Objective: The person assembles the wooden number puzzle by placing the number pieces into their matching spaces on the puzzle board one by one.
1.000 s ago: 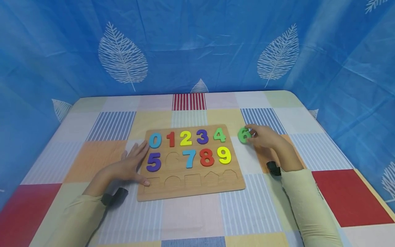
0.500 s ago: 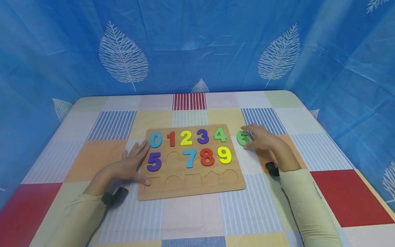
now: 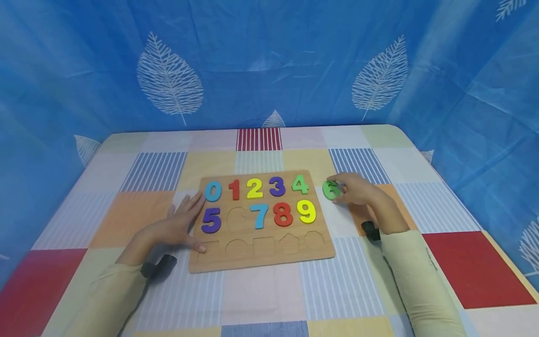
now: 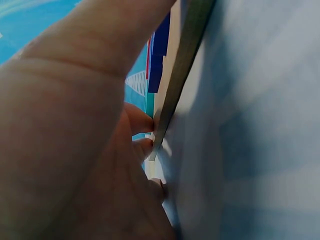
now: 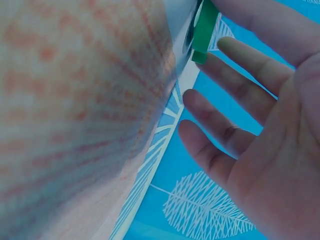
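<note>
A wooden number board (image 3: 263, 263) lies on the cloth, with coloured digits in two rows. Between the purple 5 (image 3: 211, 220) and the light blue 7 (image 3: 259, 215) is an outlined recess (image 3: 236, 220). My left hand (image 3: 174, 229) rests along the board's left edge, fingers extended and thumb on its lower left corner. Just right of the board is a green number 6 (image 3: 331, 190), pinched by my right hand (image 3: 358, 188) with thumb and index finger at its right side. In the right wrist view the green 6 (image 5: 204, 35) shows edge-on by the fingertips, other fingers spread.
A patchwork tablecloth (image 3: 265, 299) covers the table. Behind it and along both sides hangs a blue sheet (image 3: 269, 61) with white leaf prints. The board's bottom row has several shallow shape outlines (image 3: 264, 245). A dark band (image 3: 370, 230) sits at the right wrist.
My right fingers spread off the green 6 half a second ago and now close on it again. The 6 has shifted slightly left and down. The left hand stays on the board.
</note>
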The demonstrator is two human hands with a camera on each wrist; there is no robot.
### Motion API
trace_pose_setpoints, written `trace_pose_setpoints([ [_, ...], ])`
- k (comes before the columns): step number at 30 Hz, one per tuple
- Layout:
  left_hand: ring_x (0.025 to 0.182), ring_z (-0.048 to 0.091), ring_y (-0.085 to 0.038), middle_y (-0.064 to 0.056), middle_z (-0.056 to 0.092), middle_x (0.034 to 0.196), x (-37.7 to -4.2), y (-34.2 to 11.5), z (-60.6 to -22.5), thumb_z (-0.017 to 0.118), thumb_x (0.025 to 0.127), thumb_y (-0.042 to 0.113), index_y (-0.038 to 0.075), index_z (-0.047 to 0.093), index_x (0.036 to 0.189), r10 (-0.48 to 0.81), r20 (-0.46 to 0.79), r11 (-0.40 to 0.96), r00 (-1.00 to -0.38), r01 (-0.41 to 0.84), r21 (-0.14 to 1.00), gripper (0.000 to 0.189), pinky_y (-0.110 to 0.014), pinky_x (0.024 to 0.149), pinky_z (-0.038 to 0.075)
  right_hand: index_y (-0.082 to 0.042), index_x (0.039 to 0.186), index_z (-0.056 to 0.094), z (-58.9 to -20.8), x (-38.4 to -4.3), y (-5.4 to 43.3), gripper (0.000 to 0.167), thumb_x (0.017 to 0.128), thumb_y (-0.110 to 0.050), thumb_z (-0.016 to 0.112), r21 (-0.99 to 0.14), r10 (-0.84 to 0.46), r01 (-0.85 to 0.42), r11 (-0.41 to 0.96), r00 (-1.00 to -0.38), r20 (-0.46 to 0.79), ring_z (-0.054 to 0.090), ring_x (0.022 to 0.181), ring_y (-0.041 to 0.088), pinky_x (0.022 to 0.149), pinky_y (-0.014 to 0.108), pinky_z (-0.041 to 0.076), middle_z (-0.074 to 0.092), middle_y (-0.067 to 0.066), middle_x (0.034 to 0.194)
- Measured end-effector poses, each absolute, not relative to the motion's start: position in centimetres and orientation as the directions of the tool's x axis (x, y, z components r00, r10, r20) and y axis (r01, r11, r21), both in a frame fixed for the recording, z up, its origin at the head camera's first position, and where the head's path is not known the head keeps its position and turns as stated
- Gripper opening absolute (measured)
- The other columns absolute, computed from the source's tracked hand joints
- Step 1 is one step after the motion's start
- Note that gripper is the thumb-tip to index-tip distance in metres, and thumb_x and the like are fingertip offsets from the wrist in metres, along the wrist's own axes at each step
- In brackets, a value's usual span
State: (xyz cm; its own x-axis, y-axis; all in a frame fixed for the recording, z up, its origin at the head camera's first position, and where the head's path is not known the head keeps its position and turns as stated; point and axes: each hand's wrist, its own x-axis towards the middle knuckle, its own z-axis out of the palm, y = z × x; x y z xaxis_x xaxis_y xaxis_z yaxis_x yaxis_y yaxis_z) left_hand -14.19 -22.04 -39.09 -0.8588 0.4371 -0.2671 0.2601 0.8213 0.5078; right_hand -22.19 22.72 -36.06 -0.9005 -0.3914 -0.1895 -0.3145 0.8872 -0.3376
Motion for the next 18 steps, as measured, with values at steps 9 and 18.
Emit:
trace_pose_setpoints([
  [9,0.136,-0.015,-0.044,-0.018,-0.009,0.153,-14.3,-22.2,-38.9,0.076,0.059,0.057,0.000,0.001,0.146,0.461,-0.254,0.815,-0.851,0.292,0.501,0.128,-0.067,0.102,-0.012,-0.003,0.129,0.049,-34.9,-21.5,20.1,0.060,0.076,-0.019,0.073,-0.383,-0.434,-0.364,0.849,-0.894,-0.114,0.036,0.128,0.039,0.109,0.057,0.016,0.048,0.020,0.134],
  [18,0.137,-0.017,-0.041,-0.017,-0.011,0.153,-14.6,-22.8,-38.7,0.075,0.059,0.059,0.002,-0.001,0.146,0.455,-0.268,0.823,-0.849,0.286,0.490,0.129,-0.066,0.103,-0.011,-0.010,0.129,0.051,-32.2,-20.3,13.4,0.061,0.076,-0.026,0.073,-0.411,-0.489,-0.420,0.809,-0.869,-0.075,0.041,0.118,0.032,0.096,0.051,0.040,0.050,0.012,0.132],
])
